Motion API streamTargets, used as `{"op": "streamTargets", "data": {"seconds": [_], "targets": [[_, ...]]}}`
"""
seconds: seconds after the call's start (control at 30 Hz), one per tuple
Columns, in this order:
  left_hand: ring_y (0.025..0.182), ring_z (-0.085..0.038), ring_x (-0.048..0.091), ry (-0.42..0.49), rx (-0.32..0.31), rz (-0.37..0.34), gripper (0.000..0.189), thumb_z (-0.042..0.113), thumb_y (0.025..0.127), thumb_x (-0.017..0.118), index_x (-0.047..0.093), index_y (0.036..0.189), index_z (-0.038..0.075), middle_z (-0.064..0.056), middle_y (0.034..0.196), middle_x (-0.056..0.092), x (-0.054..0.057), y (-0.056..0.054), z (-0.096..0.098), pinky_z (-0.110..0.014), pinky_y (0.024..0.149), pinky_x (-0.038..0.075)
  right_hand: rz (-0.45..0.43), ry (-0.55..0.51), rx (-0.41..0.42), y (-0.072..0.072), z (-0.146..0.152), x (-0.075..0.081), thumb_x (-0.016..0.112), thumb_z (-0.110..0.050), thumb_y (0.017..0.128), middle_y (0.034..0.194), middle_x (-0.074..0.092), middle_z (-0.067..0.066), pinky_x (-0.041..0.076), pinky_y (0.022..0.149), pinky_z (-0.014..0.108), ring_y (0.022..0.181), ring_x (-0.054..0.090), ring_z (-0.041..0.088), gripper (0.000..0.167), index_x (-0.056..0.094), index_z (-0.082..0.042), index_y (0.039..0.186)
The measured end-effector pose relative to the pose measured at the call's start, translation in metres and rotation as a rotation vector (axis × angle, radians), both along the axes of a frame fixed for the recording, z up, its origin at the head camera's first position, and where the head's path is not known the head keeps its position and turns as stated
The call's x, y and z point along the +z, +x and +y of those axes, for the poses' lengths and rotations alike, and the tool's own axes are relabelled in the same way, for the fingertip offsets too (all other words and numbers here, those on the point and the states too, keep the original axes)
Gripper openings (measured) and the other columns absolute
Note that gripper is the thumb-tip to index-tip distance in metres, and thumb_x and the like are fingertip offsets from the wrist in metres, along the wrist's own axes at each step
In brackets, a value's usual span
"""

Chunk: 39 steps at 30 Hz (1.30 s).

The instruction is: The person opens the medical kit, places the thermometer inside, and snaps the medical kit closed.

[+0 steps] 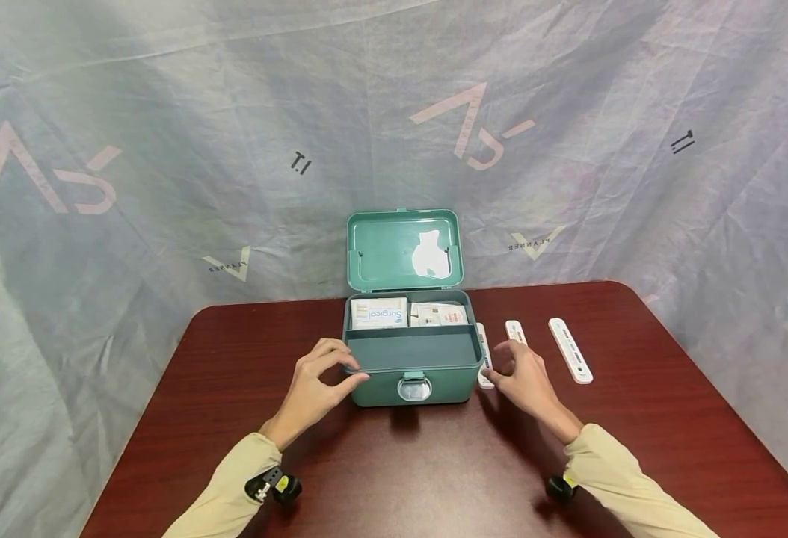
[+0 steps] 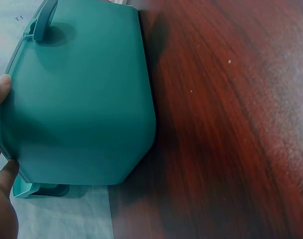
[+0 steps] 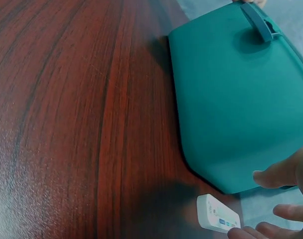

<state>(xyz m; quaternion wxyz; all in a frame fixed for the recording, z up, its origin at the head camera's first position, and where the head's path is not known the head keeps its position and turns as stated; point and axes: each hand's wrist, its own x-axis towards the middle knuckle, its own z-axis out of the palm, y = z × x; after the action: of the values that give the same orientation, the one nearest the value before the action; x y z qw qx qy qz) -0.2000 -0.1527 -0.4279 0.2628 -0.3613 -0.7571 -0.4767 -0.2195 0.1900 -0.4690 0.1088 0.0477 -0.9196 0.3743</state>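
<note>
A green lidded box [image 1: 410, 392] stands on the table with its lid [image 1: 394, 254] raised. Its back compartments hold a white pack marked "Surgical" [image 1: 378, 314] and a white printed packet [image 1: 438, 314]. The front compartment [image 1: 410, 350] shows its bare grey floor. At the front left corner, my left hand [image 1: 320, 377] grips the rim between thumb and fingers, seen too in the left wrist view. Right of the box, my right hand [image 1: 522, 377] holds nothing, its thumb and fingers apart. Just beside it lies a slim white printed stick [image 1: 484, 355], partly visible in the right wrist view.
Two more slim white sticks lie to the right: one [image 1: 514, 327] partly hidden behind my right hand, the other [image 1: 570, 351] farther out. The dark red wooden table [image 1: 394, 471] ends at a grey printed cloth [image 1: 232, 149] hanging behind and around it. A metal latch [image 1: 414, 387] sits on the box front.
</note>
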Motion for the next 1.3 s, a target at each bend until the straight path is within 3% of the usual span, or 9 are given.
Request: {"op": "streamTargets", "data": {"seconds": [0.53,0.87,1.1,1.3], "targets": [[0.087,-0.026,0.053,0.007,0.003,0.017,0.024,-0.008,0.065,0.081,0.067,0.079,0.004,-0.011,0.088,0.058,-0.002,-0.001,0.001,-0.024,0.079,0.045,-0.015,-0.030,-0.019,-0.005,-0.002,-0.019,0.079,-0.009,0.073,0.089,0.064,0.017,0.050,0.065,0.035,0.074,0.064,0.028,0.036,0.059,0.003,0.101],[0.087,-0.026,0.053,0.010,0.009,0.024,0.023,-0.008,0.066,0.081,0.067,0.078,0.004,-0.011,0.087,0.059,-0.004,-0.001,0.002,-0.024,0.079,0.045,0.016,0.024,-0.052,-0.007,-0.006,-0.031,0.080,-0.013,0.069,0.085,0.065,0.014,0.043,0.072,0.041,0.075,0.063,0.026,0.038,0.061,0.003,0.097],[0.087,-0.025,0.053,0.014,0.004,0.025,0.023,-0.008,0.066,0.081,0.067,0.079,0.004,-0.010,0.088,0.058,-0.004,-0.002,0.002,-0.024,0.079,0.045,0.013,0.031,-0.076,-0.011,-0.008,-0.035,0.079,-0.011,0.066,0.080,0.064,0.015,0.046,0.066,0.038,0.070,0.061,0.023,0.038,0.062,0.005,0.096],[0.088,-0.025,0.053,0.011,0.009,0.019,0.023,-0.007,0.066,0.081,0.067,0.079,0.005,-0.010,0.088,0.058,-0.005,-0.002,0.001,-0.023,0.080,0.045,0.015,0.047,-0.083,-0.014,-0.009,-0.040,0.080,-0.006,0.064,0.080,0.064,0.015,0.047,0.067,0.040,0.075,0.059,0.027,0.037,0.063,0.007,0.095]]}}
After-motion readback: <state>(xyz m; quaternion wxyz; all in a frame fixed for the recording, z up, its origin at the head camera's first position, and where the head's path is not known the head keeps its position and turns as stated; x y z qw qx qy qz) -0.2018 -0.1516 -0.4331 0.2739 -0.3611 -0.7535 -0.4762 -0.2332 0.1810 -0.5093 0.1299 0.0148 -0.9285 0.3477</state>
